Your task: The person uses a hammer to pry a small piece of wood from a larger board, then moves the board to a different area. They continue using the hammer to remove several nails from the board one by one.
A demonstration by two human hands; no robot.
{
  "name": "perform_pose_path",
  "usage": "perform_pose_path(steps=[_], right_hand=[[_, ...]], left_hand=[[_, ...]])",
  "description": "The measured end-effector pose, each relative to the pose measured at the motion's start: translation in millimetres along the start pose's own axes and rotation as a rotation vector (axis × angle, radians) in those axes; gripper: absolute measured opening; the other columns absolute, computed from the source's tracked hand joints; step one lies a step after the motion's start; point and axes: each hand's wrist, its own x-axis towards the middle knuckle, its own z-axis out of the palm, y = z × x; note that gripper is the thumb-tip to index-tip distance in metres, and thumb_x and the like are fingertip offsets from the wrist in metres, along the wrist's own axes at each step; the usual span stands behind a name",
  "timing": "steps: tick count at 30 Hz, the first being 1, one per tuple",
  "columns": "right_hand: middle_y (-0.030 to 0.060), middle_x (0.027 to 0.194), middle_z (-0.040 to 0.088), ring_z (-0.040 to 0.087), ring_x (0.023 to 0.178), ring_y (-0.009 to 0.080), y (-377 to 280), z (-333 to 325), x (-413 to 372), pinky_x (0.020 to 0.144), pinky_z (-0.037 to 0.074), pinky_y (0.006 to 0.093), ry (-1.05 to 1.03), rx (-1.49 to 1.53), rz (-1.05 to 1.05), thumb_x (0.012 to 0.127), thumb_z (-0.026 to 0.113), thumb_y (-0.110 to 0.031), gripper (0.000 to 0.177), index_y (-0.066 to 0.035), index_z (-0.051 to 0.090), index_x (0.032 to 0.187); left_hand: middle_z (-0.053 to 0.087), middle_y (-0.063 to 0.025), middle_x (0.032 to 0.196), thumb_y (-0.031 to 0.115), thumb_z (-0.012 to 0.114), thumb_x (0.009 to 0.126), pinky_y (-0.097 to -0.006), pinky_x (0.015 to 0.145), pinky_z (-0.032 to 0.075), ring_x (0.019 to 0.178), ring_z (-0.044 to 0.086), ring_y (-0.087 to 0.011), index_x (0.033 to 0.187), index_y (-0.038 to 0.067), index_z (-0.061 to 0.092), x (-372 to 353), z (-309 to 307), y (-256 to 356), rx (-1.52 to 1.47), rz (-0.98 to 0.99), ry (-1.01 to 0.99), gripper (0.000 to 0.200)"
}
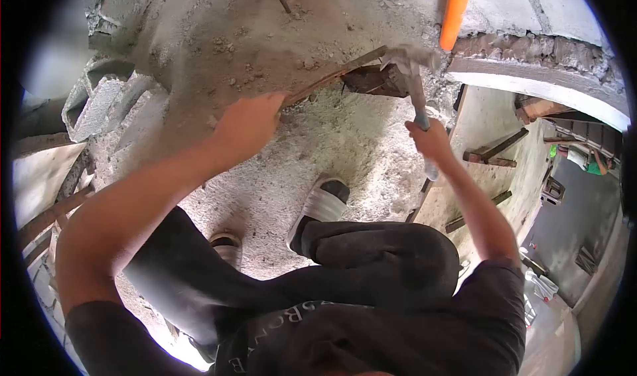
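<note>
My right hand [431, 139] is wrapped round the grey handle of a claw hammer [418, 94]. The hammer's head looks blurred, at the far end of a thin wooden strip [332, 74]. My left hand [251, 125] is closed on the near end of that strip, which slants away to the upper right. Just beneath the hammer head lies a short dark brown piece of wood [373, 81] on the rough concrete floor [279, 170]. Part of it is covered by the strip and the hammer.
Broken hollow concrete blocks [109, 101] stand at the left. An orange pipe [456, 14] comes down at the upper right, near a concrete ledge [551, 84]. Past the floor's right edge, a lower level shows boards [491, 157]. My sandalled foot [322, 207] rests below the hands.
</note>
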Motion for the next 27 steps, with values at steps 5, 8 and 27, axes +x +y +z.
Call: perform_pose_path(steps=[5,8,27], right_hand=[[0.0115,0.069,0.066,0.059,0.057,0.0242,9,7,36,0.057,0.048,0.0405,0.025,-0.091,0.04,0.092,0.067,-0.03,0.031,0.0,0.067,0.086],[0.0064,0.06,0.06,0.054,0.047,0.0174,-54,-74,18,0.046,0.042,0.0331,-0.32,0.042,0.069,0.093,0.068,-0.027,0.03,0.0,0.065,0.08],[0.002,0.058,0.055,0.049,0.047,0.0119,44,25,-63,0.047,0.039,0.0322,-0.053,0.303,0.176,0.091,0.07,-0.027,0.032,-0.003,0.059,0.072]], left_hand=[[0.067,-0.0214,0.11,0.015,0.054,0.096,-0.0495,0.087,0.053,0.099,0.066,-0.0407,0.128,0.003,0.056,13,-7,-6,0.003,-0.091,-0.133,0.034],[0.067,-0.0225,0.107,0.018,0.055,0.097,-0.0506,0.086,0.052,0.098,0.066,-0.0416,0.124,0.002,0.057,15,-8,-21,0.008,0.002,0.021,0.031],[0.069,-0.0231,0.099,0.012,0.059,0.089,-0.0505,0.085,0.053,0.096,0.067,-0.0414,0.119,0.003,0.062,0,-1,-14,-0.089,0.118,-0.091,0.031]])
